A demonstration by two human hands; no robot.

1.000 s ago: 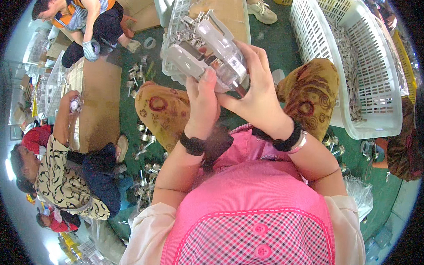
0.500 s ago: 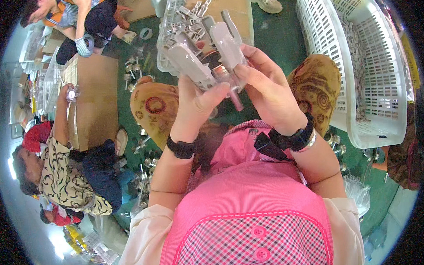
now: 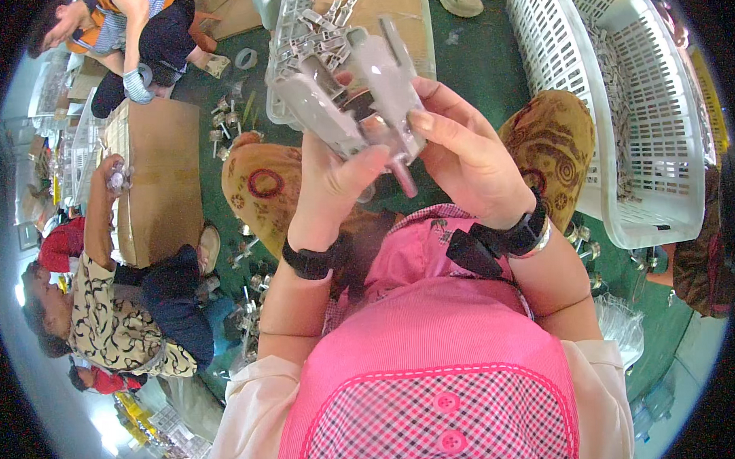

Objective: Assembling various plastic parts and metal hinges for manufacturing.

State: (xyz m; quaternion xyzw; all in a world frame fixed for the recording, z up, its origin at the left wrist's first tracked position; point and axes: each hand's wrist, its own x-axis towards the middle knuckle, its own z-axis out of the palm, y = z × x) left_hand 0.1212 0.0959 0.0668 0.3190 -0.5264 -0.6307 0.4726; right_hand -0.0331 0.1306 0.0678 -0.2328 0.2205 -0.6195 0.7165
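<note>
Above my lap, both hands grip a glossy grey part (image 3: 375,62). It has several long rounded arms pointing away from me, a dark round middle and a metal pin sticking out toward me. My left hand (image 3: 331,186) is closed round its lower left side, the thumb lying near the pin. On the right side, my right hand (image 3: 471,149) holds it with thumb and fingers, the thumb tip pressed on the right arm. Some of the left fingers are hidden behind the part. Just beyond it lie several small metal clip-like pieces (image 3: 322,29) in a clear plastic tray (image 3: 280,101).
A tall white slotted crate (image 3: 569,85) with small metal pieces inside stands at right. Cardboard (image 3: 165,180) lies at left beside a seated co-worker (image 3: 119,307); another person (image 3: 146,43) bends over work at upper left. Metal parts (image 3: 226,121) are scattered on the green floor (image 3: 491,55).
The grey part has shifted slightly left and tilted a little in my hands. My right thumb shows more plainly against its arm. At left, the seated co-worker's hand moved slightly.
</note>
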